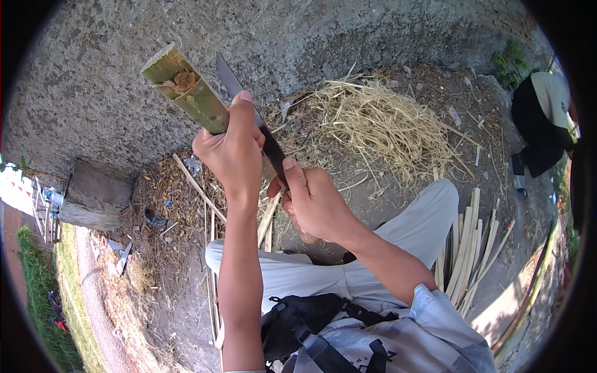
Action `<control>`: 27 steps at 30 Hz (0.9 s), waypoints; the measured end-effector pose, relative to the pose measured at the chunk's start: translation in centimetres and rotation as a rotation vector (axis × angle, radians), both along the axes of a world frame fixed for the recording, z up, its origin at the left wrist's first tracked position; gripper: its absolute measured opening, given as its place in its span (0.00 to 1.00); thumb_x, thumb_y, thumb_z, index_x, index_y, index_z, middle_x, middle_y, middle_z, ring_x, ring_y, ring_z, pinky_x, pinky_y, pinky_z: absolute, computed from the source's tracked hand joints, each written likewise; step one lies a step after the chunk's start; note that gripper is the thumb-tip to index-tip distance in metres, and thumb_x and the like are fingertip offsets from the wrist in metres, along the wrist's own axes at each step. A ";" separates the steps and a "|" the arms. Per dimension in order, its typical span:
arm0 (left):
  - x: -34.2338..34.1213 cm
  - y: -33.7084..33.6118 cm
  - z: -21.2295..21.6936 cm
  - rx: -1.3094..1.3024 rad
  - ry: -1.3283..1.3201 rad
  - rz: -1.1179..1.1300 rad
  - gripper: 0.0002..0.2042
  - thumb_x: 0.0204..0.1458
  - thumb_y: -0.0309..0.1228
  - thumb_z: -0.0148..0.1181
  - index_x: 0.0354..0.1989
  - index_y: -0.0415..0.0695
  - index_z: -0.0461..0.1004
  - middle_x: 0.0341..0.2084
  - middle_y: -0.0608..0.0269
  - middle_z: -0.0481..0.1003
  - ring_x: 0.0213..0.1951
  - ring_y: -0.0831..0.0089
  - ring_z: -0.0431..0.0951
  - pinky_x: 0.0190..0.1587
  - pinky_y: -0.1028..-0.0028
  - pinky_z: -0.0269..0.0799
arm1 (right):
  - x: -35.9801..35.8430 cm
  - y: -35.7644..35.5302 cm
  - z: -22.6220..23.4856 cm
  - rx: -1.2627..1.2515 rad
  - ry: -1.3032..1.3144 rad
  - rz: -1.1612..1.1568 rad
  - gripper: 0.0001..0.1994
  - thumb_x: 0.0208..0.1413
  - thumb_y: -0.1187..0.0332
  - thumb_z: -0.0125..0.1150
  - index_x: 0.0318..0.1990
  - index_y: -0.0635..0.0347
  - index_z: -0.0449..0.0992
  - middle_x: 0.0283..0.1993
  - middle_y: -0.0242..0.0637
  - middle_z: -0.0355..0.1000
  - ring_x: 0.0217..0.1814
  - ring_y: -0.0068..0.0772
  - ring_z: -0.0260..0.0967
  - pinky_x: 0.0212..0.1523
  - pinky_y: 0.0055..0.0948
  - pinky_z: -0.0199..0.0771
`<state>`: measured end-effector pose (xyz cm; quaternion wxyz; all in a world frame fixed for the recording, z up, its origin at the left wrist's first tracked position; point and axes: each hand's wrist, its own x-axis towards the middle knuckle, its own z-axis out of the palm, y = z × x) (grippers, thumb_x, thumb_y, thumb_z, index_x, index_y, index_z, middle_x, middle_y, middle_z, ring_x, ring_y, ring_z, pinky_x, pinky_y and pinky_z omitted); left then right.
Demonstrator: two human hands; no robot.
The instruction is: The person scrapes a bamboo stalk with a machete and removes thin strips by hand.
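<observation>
Above the lap (pixel 311 278), gripping bamboo (pixel 203 105) with left hand (pixel 235 146) and knife (pixel 272 148), seemingly by its hidden handle, with right hand (pixel 316 204).

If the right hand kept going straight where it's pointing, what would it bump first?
Probably the left hand, closed around the long green bamboo piece, though depth is unclear.

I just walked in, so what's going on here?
A seated person grips a thick green bamboo length with the left hand and holds a long, dark metal knife in the right hand. The blade passes beside the left hand. A heap of thin pale shavings lies ahead, and long pale flat strips lie to the right.
</observation>
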<state>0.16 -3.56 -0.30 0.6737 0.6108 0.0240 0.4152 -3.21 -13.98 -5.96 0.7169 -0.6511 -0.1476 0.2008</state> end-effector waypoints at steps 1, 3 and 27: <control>-0.1 -0.3 0.3 -0.008 0.001 0.015 0.19 0.51 0.28 0.61 0.13 0.47 0.59 0.07 0.72 0.56 0.09 0.83 0.52 0.14 0.78 0.47 | -0.1 0.2 -0.8 -0.043 -0.064 -0.024 0.30 0.69 0.52 0.32 0.27 0.65 0.75 0.12 0.32 0.60 0.14 0.27 0.59 0.21 0.34 0.60; 0.0 -0.3 0.4 -0.018 0.003 0.033 0.19 0.51 0.28 0.61 0.12 0.47 0.59 0.07 0.72 0.56 0.09 0.83 0.53 0.14 0.78 0.47 | -0.3 0.5 -1.1 -0.088 -0.128 -0.043 0.30 0.69 0.51 0.30 0.27 0.64 0.74 0.13 0.28 0.60 0.14 0.21 0.57 0.18 0.29 0.59; 0.1 0.6 0.1 0.001 -0.015 0.013 0.16 0.50 0.28 0.61 0.12 0.43 0.67 0.08 0.70 0.65 0.11 0.84 0.61 0.16 0.80 0.55 | -0.8 0.7 -5.5 -0.225 -0.031 -0.079 0.30 0.69 0.51 0.32 0.27 0.64 0.74 0.13 0.31 0.60 0.13 0.23 0.57 0.19 0.31 0.59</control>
